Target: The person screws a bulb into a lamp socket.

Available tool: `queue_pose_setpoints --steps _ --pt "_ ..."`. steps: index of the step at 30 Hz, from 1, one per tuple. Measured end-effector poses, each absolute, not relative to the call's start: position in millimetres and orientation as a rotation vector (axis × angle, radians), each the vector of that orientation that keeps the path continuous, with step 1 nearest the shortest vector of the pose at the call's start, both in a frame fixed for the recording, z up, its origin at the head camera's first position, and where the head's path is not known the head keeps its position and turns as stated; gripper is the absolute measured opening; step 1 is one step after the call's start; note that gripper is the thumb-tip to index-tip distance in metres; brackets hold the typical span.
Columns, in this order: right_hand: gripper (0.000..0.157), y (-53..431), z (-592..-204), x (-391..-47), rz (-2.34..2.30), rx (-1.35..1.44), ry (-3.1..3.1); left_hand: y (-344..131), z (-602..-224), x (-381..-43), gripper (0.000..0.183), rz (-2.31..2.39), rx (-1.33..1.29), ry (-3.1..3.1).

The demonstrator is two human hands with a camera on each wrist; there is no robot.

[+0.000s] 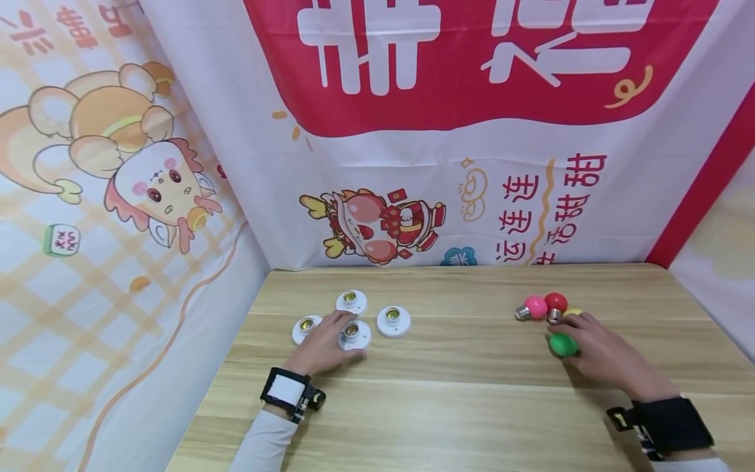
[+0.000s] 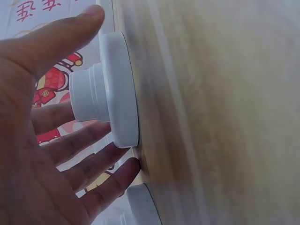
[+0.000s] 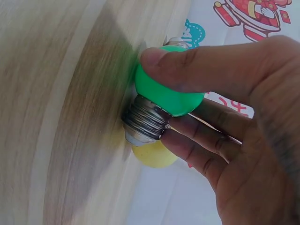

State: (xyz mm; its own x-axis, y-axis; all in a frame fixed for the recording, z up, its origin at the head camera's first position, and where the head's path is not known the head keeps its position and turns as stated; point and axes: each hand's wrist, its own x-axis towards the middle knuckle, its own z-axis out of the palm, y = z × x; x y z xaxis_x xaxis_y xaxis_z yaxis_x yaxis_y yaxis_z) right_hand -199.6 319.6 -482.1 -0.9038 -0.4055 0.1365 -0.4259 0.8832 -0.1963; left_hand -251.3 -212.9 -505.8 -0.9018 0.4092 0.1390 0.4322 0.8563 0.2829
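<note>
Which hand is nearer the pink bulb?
Right. The right hand is close by, to the right and nearer the person, holding the green bulb; the left hand is well off to its left, by a white socket.

red characters "连连" [image 1: 516,217] and "甜甜" [image 1: 573,204] on the white cloth [image 1: 377,149] behind the desk's [image 1: 448,413] far edge, 2 large white characters [image 1: 407,23] on its red panel [image 1: 454,105], cropped, 3 red characters [image 1: 77,27] on the cloth beyond the left edge [image 1: 35,288], unreadable
</note>
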Motion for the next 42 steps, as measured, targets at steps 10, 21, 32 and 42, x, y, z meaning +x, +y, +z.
queue_pose_setpoints --steps 10,21,32,42 --pt "0.05 320.3 -484.5 -198.2 0.322 0.647 -2.965 -209.5 -506.3 -247.8 0.085 -0.464 -0.657 -2.987" --pt "0.05 320.2 -484.4 -197.5 0.323 0.654 -2.968 -209.6 -505.8 -250.4 0.077 -0.441 -0.674 -2.99" --pt "0.05 318.5 -483.0 -198.6 0.351 0.622 -3.009 -211.3 -509.3 -247.8 0.076 -0.493 -0.678 -2.988" --pt "0.049 317.7 -481.0 -199.5 0.352 0.652 -2.987 -212.9 -510.6 -248.6 0.071 -0.56 -0.718 -2.96"
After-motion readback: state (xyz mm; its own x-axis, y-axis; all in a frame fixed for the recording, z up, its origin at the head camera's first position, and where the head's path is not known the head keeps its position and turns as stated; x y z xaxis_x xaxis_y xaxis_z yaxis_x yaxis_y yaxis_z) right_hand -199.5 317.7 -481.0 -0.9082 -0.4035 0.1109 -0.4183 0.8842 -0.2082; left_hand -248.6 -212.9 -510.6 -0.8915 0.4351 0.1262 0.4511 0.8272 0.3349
